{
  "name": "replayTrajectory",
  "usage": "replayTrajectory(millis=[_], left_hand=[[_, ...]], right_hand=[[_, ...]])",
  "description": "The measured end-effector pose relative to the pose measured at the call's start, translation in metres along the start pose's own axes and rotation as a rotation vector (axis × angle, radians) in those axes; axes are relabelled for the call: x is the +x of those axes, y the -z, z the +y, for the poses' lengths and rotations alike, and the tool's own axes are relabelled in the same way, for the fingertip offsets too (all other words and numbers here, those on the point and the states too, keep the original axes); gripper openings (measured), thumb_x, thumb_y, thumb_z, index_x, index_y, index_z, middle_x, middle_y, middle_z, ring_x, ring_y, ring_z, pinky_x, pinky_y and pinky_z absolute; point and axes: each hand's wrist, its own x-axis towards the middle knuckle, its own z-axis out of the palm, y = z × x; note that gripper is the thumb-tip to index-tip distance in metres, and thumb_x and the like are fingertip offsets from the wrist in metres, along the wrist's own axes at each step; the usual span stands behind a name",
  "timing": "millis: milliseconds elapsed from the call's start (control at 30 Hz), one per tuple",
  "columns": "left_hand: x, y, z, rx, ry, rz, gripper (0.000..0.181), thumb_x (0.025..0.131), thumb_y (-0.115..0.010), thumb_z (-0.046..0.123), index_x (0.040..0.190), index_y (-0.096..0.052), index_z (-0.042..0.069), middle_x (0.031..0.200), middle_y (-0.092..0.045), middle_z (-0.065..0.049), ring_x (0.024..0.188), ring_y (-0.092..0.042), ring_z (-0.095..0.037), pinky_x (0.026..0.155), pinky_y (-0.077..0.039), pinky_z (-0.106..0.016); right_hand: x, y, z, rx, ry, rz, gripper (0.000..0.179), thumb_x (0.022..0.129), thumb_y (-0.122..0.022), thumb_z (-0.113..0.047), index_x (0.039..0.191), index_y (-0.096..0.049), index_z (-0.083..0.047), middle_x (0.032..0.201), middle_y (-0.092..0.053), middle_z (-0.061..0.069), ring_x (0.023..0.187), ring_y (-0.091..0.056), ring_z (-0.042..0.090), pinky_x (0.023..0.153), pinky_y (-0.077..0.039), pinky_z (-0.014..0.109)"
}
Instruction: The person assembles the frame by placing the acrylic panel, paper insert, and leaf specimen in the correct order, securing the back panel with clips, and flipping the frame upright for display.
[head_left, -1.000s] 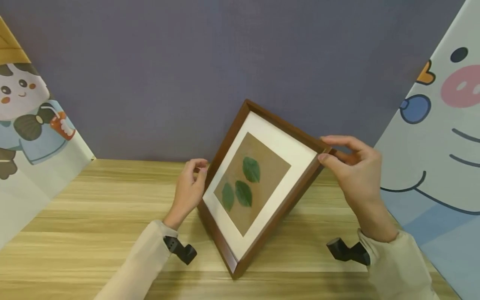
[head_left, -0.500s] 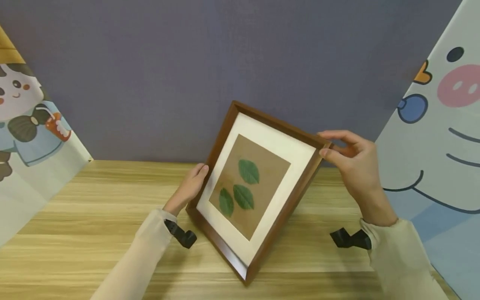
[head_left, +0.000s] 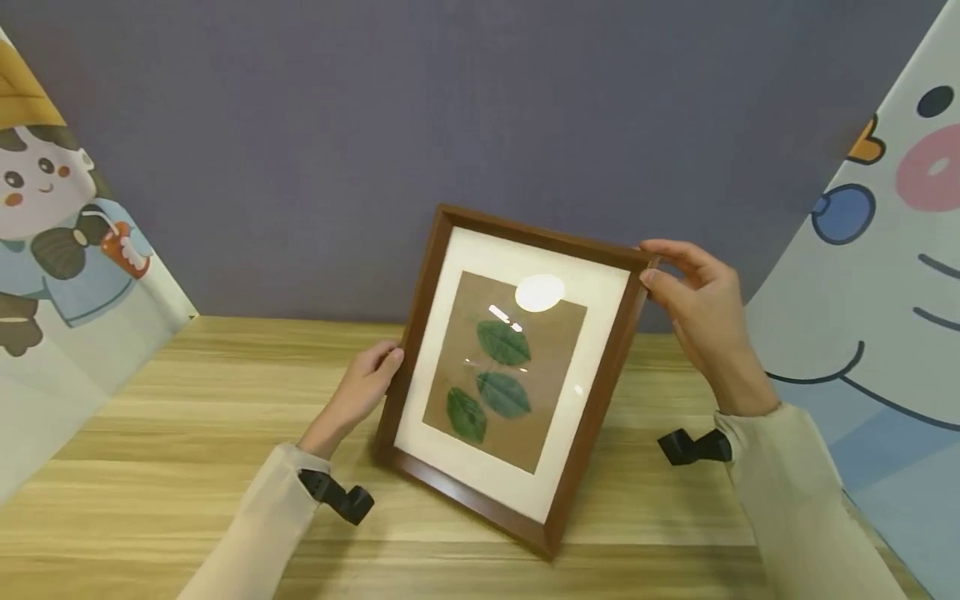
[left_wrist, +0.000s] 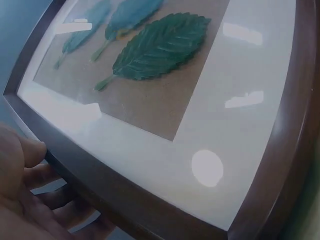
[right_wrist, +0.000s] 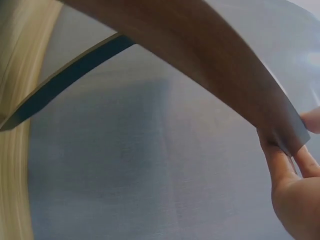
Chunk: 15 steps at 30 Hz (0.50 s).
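Observation:
A brown wooden picture frame [head_left: 597,400] with a white mat and several green leaves [head_left: 504,342] on brown backing stands tilted, its lower right corner toward the person. My left hand [head_left: 356,387] grips its left edge; in the left wrist view the thumb of this hand [left_wrist: 20,185] lies at the rim while the other fingers reach underneath. At the upper right corner, my right hand [head_left: 705,312] pinches the frame between thumb and fingers. Behind the frame, the right wrist view reveals a dark flat strip [right_wrist: 67,75], which looks like a support leg, angled toward the wooden surface.
The frame is over a light wood-grain tabletop [head_left: 225,400]. A grey-purple wall [head_left: 337,150] rises close behind it. Cartoon-printed panels flank the table, one on the left [head_left: 45,400] and one on the right [head_left: 885,350].
The frame has turned counterclockwise toward upright, its lower corner swinging right. My left hand, loosely beside the edge earlier, now grips it. My right hand has risen slightly with the corner.

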Motion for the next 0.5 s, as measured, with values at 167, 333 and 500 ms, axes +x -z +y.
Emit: replayTrajectory(millis=[167,333,500], left_hand=[[-0.01,0.002,-0.004,-0.016,-0.013,0.024,0.033,0.103,-0.04,0.017,0.122,-0.053,-0.008,0.086,-0.055,-0.013,0.073,-0.048,-0.015,0.064,-0.047,-0.025],[-0.022,0.001,-0.004,-0.027,-0.007,0.078,0.032,0.102,-0.043,0.016,0.12,-0.054,-0.008,0.101,-0.061,-0.023,0.081,-0.056,-0.019,0.067,-0.052,-0.025],[-0.028,-0.002,-0.001,-0.069,-0.006,0.109,0.029,0.101,-0.046,0.012,0.117,-0.054,-0.011,0.098,-0.062,-0.025,0.077,-0.057,-0.015,0.063,-0.053,-0.022]], right_hand=[[0.012,-0.004,0.007,-0.055,0.006,-0.007,0.027,0.09,-0.057,0.003,0.114,-0.065,-0.005,0.114,-0.062,0.0,0.064,-0.062,0.004,0.067,-0.052,0.015],[0.024,-0.008,0.016,-0.188,0.022,-0.03,0.031,0.093,-0.055,-0.002,0.124,-0.059,-0.002,0.116,-0.065,-0.006,0.085,-0.065,0.003,0.075,-0.052,0.013],[0.032,-0.009,0.021,-0.314,0.011,-0.077,0.035,0.097,-0.052,-0.01,0.131,-0.053,-0.001,0.13,-0.058,0.001,0.105,-0.06,0.004,0.08,-0.05,0.012]])
